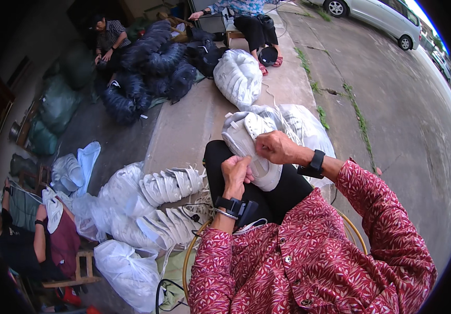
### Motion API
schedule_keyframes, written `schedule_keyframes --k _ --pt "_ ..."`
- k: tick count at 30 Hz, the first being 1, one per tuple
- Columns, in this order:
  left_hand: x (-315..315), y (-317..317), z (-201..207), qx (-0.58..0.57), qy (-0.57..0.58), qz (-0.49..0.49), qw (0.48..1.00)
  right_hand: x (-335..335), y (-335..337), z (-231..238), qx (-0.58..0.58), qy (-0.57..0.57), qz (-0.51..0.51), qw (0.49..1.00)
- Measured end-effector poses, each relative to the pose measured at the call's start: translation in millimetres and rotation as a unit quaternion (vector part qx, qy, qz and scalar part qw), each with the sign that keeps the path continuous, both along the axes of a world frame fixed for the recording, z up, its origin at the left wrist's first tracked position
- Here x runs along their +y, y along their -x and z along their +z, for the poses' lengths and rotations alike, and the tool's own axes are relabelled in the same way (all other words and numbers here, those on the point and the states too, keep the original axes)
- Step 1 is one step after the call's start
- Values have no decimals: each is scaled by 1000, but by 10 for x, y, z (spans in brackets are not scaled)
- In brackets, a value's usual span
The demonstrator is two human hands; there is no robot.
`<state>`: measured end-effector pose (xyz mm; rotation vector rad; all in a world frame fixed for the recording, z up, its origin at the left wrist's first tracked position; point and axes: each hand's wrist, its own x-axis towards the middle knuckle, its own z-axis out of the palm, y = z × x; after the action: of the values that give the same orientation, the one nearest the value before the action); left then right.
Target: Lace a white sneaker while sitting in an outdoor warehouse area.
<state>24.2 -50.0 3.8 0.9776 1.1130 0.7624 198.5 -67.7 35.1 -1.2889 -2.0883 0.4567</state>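
A pale white shoe upper lies across my lap on black trousers, its eyelet side turned up. My left hand is closed, thumb and fingers pressed together at the near-left part of the shoe upper. On its right side my right hand is curled shut against the shoe; whatever sits between those fingertips is too small to make out. White laces hang in a loose bunch just beyond the right hand, over a clear plastic bag of white pieces.
Stacked white shoe uppers and a white plastic bag lie at my left. Farther off are a white bundle and dark bundles. Co-workers sit at left and at the back. A silver van stands on the pavement.
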Motion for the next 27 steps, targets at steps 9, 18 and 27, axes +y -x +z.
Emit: schedule_keyframes --k 9,18,27 --pt "11 -12 -19 16 -2 8 1000 11 49 8 -60 -17 -12 998" --pt "44 -38 -56 49 -8 15 999 19 89 -147 -32 -33 -35 998" --pt "63 -91 -48 93 -11 25 995 13 86 -162 4 -53 -34 998"
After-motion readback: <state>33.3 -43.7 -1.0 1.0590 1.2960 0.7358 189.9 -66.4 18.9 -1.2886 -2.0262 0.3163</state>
